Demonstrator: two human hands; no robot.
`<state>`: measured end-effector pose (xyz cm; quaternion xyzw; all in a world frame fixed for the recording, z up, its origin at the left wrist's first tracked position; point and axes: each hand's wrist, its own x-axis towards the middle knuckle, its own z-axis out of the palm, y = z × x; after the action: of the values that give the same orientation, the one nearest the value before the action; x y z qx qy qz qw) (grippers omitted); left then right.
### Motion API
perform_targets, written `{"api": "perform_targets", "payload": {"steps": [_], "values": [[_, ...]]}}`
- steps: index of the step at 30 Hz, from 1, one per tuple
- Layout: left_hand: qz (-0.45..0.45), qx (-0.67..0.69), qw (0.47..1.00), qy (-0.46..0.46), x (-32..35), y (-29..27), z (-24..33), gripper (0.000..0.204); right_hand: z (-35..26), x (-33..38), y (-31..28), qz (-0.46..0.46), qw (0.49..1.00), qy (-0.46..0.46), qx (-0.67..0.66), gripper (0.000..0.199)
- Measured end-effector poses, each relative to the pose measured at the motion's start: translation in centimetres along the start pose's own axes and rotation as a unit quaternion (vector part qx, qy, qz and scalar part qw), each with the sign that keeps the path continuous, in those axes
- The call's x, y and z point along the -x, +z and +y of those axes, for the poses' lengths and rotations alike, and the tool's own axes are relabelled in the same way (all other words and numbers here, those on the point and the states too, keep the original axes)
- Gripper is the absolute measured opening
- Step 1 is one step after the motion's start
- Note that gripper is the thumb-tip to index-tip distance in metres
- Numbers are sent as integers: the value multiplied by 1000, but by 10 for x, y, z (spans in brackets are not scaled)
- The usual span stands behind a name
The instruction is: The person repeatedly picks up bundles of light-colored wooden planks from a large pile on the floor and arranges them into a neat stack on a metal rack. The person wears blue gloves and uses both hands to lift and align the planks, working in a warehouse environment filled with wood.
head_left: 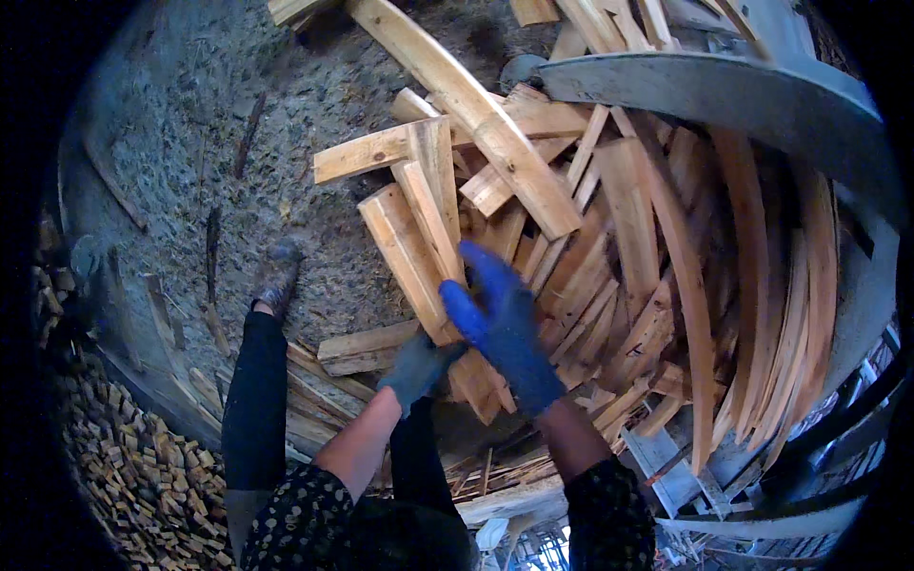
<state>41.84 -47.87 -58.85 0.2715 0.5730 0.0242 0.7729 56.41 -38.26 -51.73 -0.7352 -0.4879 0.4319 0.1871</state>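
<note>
My left hand [419, 369], in a grey-blue glove, is closed at the lower end of a short, thick wood piece [405, 249]; its fingertips are partly hidden. Close beside it, my right hand [505, 322], in a blue glove, has its fingers spread and is touching or just over the edge of the same piece. A narrower wood strip [428, 219] lies along that piece. Below my hands, another wood offcut [476, 383] sticks out between my forearms.
A large heap of loose boards [628, 219] fills the right side. A curved grey metal beam [705, 81] crosses above it. One long plank [466, 105] slants over the heap. Rough dirt ground [324, 86] lies left, near my shoe [278, 276]. Small cut blocks [152, 476] are piled lower left.
</note>
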Motion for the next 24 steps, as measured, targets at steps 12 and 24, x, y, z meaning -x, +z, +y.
{"api": "perform_targets", "payload": {"steps": [12, 24], "values": [[-25, 142, 989, 42, -31, -48, 52, 58, 2, -118, -59, -77, 925, 72, 366, 65], [229, -519, 757, 325, -106, -169, 156, 99, 94, 185, -14, 11, 948, 278, 155, 79]]}}
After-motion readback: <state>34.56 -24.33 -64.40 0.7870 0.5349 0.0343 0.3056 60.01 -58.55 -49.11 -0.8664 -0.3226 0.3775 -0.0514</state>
